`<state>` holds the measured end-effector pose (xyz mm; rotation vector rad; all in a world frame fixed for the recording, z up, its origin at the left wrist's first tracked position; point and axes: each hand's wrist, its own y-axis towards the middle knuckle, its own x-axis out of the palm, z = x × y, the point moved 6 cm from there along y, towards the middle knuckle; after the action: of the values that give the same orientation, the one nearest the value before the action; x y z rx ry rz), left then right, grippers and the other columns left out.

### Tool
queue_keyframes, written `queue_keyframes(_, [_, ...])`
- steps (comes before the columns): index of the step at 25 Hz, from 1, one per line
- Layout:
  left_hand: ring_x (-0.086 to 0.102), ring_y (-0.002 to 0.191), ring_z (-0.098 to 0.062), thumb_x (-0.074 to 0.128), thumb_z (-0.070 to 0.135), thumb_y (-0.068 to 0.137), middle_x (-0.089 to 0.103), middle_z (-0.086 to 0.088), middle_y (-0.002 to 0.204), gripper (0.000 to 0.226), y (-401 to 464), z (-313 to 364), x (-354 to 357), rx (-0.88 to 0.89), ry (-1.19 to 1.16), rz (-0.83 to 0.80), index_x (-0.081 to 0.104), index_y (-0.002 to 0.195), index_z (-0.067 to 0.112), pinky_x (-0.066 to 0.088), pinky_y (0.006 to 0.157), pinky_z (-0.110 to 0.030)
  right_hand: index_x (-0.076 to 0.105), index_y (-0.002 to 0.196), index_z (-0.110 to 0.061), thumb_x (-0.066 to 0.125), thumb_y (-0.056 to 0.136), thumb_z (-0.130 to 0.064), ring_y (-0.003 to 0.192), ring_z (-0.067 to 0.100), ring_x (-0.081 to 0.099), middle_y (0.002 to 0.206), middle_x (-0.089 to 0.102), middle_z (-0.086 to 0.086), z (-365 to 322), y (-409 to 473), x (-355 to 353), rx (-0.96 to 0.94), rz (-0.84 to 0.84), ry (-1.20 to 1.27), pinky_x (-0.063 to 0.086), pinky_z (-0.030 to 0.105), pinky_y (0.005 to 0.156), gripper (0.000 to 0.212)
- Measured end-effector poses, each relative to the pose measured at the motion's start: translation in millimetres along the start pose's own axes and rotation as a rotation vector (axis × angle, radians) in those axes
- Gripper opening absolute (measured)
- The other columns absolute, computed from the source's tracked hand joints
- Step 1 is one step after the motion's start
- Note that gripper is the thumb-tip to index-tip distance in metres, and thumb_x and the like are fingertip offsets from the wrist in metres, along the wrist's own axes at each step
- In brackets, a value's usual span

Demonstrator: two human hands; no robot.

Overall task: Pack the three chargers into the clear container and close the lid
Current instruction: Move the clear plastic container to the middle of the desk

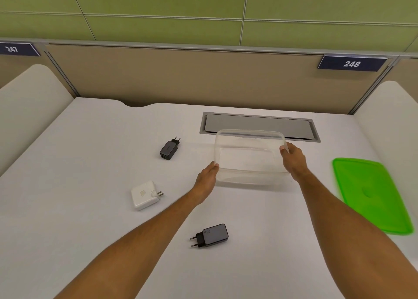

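Smooth white desk, wide bare space at centre. Green flexible lid flat near right edge. Clear plastic container, rounded corners, empty, gripped at both ends: left hand and right hand clasping rim. White square charger, two dark chargers lie apart, left of container.
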<state>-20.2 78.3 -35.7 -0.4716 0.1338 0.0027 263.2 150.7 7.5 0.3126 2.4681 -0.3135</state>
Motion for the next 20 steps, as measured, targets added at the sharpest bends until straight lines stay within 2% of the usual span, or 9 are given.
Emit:
queue_keyframes(4, [0.027,0.140,-0.015,0.034,0.035,0.101,0.030,0.002,0.153,0.049,-3.3,3.7,-1.1,0.020,0.044,-0.027,0.029,0.146,0.017,0.018,0.115,-0.029,0.057,0.123,-0.003,0.041,0.101,-0.030,0.101,0.033,0.058,0.117,0.063,0.018,4.4,-4.0,-0.7,0.003,0.005,0.001,0.046,0.045,0.094,0.038])
queue_keyframes(7, [0.025,0.141,-0.015,0.031,0.036,0.101,0.028,0.001,0.155,0.050,-7.4,4.5,-3.1,0.047,0.109,-0.053,0.026,0.148,0.018,0.017,0.116,-0.031,0.057,0.116,-0.004,0.040,0.099,-0.043,0.106,0.037,0.058,0.114,0.063,0.018,4.8,-6.2,-3.3,0.023,0.019,-0.034,0.045,0.043,0.091,0.045])
queue_keyframes(10, [0.023,0.142,-0.016,0.031,0.039,0.101,0.025,0.001,0.155,0.051,-8.3,-0.7,-14.1,0.062,0.169,-0.024,0.024,0.148,0.021,0.016,0.114,-0.030,0.045,0.139,-0.008,0.040,0.097,-0.049,0.128,0.037,0.048,0.140,0.053,0.013,0.4,-12.9,-13.9,0.054,0.139,-0.219,0.040,0.047,0.103,0.059])
queue_keyframes(12, [0.022,0.143,-0.017,0.032,0.038,0.101,0.024,0.000,0.156,0.052,-10.1,-5.5,-24.9,0.093,0.239,0.006,0.024,0.148,0.020,0.015,0.115,-0.030,0.046,0.138,-0.007,0.042,0.097,-0.044,0.125,0.038,0.048,0.139,0.054,0.015,-15.5,-24.4,-22.9,-0.063,0.293,-0.327,0.042,0.047,0.098,0.056])
queue_keyframes(15, [0.017,0.144,-0.016,0.032,0.036,0.101,0.020,-0.001,0.157,0.052,-16.2,-15.0,-39.4,0.172,0.437,0.019,0.021,0.149,0.018,0.012,0.118,-0.033,0.056,0.126,-0.008,0.049,0.094,-0.036,0.110,0.037,0.054,0.128,0.061,0.013,-49.6,-50.8,-19.7,-0.398,0.446,-0.441,0.044,0.044,0.084,0.044])
queue_keyframes(17, [0.015,0.145,-0.016,0.032,0.034,0.101,0.018,0.000,0.158,0.052,-20.8,-24.2,-48.4,0.205,0.574,0.026,0.020,0.149,0.017,0.011,0.118,-0.033,0.059,0.121,-0.010,0.052,0.090,-0.034,0.104,0.035,0.057,0.123,0.063,0.010,-67.3,-71.3,-4.9,-0.585,0.431,-0.509,0.045,0.041,0.080,0.040])
queue_keyframes(20, [0.012,0.145,-0.016,0.033,0.031,0.101,0.016,-0.002,0.158,0.053,-27.0,-37.6,-55.0,0.242,0.736,-0.001,0.018,0.149,0.015,0.009,0.118,-0.032,0.062,0.118,-0.011,0.058,0.086,-0.031,0.097,0.033,0.060,0.119,0.066,0.008,-87.0,-106.7,24.6,-0.803,0.309,-0.581,0.047,0.040,0.078,0.038])
